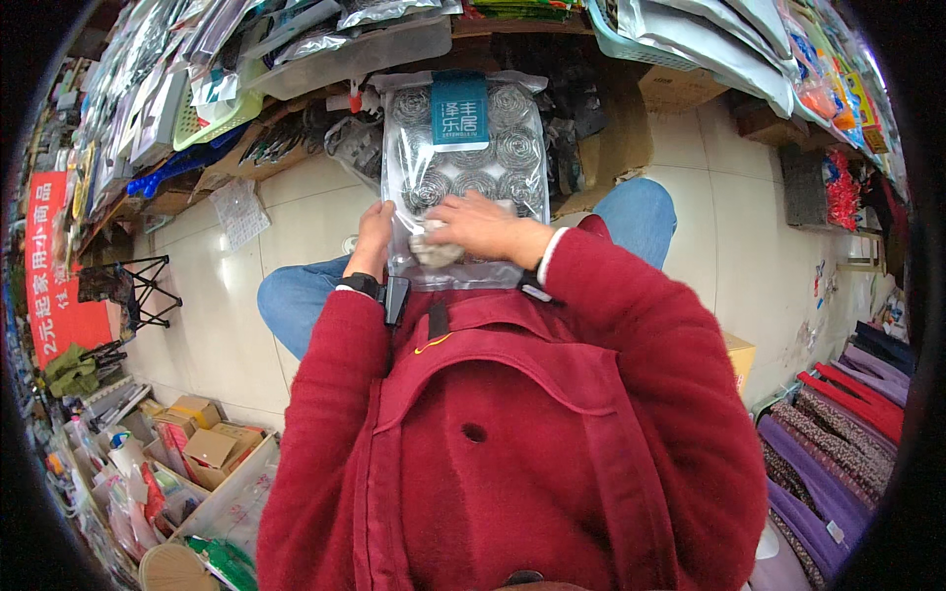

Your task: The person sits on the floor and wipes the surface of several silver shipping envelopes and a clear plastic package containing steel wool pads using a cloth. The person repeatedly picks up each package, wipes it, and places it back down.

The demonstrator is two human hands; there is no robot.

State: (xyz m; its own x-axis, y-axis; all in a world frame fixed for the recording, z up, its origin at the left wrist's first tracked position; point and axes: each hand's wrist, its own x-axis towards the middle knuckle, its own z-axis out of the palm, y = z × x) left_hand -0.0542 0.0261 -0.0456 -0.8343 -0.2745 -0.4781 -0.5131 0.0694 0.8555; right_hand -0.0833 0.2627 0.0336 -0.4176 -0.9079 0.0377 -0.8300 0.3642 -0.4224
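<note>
Upright in front of my lap stands a clear plastic pack (537,197) of round, silvery coils that look like steel wool scourers (516,148). A teal label (459,133) covers part of its upper face. My left hand (373,236) holds the pack's lower left edge, fingers mostly hidden behind the plastic. In my right hand (488,227) is a crumpled, greyish-white cloth (437,253), pressed against the lower front of the pack.
Shelves with packets and a clear bin (355,59) line the far side. A black folding stool (138,286) stands left, near a red sign (61,256). Small boxes (212,448) sit lower left, folded fabrics (838,443) lower right. Tiled floor (232,320) surrounds me.
</note>
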